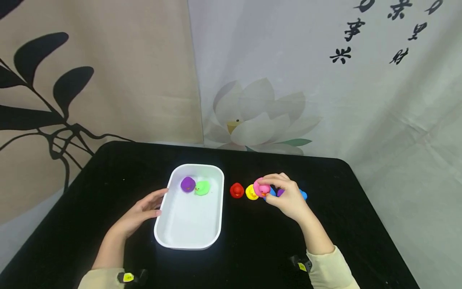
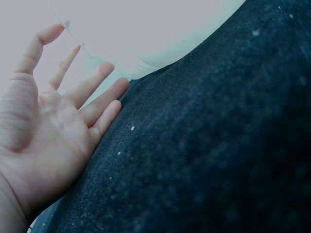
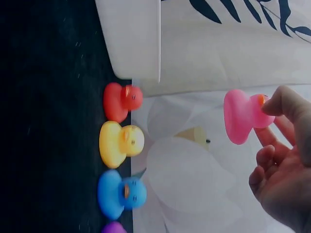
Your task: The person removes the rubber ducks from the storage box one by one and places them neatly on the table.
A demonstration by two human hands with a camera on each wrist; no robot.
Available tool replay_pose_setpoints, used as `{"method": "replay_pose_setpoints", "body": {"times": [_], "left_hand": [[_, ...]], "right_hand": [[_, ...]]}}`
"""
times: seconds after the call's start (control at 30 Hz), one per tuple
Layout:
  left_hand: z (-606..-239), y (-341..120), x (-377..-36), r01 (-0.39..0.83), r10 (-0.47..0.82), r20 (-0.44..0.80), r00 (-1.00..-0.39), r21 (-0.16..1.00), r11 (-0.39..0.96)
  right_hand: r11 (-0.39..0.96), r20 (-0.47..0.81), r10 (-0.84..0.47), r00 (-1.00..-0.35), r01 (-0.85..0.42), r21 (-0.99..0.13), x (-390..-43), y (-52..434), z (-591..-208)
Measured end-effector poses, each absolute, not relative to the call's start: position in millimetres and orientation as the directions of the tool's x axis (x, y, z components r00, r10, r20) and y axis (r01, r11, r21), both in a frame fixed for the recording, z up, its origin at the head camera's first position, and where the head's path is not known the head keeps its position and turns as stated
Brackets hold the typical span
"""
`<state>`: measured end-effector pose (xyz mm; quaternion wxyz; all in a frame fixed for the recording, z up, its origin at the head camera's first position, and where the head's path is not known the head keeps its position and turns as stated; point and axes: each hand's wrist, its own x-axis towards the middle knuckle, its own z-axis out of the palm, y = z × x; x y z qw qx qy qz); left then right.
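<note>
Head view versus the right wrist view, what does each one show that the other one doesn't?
Only the head view shows the left hand touching the white tray's rim, and the purple duck and green duck inside it. Only the right wrist view shows the pink duck lifted clear of the table, pinched at its head. Both show the right hand holding it, the red duck, yellow duck and black table.

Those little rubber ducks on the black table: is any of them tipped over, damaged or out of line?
Nothing stands out. The red duck, yellow duck and blue duck sit upright in a row; only the pink duck is lifted, pinched by the right hand.
</note>
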<state>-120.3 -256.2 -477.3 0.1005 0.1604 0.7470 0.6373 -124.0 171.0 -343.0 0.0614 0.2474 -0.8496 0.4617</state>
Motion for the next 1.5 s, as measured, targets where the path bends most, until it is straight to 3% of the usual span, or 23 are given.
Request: {"method": "replay_pose_setpoints", "body": {"times": [0.57,0.87,1.5], "left_hand": [[-479,-256,-122,0.088,0.365,0.035,-0.930,0.987,0.131],[-479,-256,-122,0.091,0.364,0.037,-0.931,0.987,0.132],[-476,-256,-120,0.107,0.373,0.053,-0.926,0.986,0.125]], "right_hand": [[0.534,0.261,-0.293,-0.920,-0.384,-0.753,-133,238,-370],[0.572,0.304,-0.300,-0.904,-0.426,-0.701,-150,281,-398],[0.630,0.307,-0.244,-0.920,-0.391,-0.671,-144,310,-388]]}}
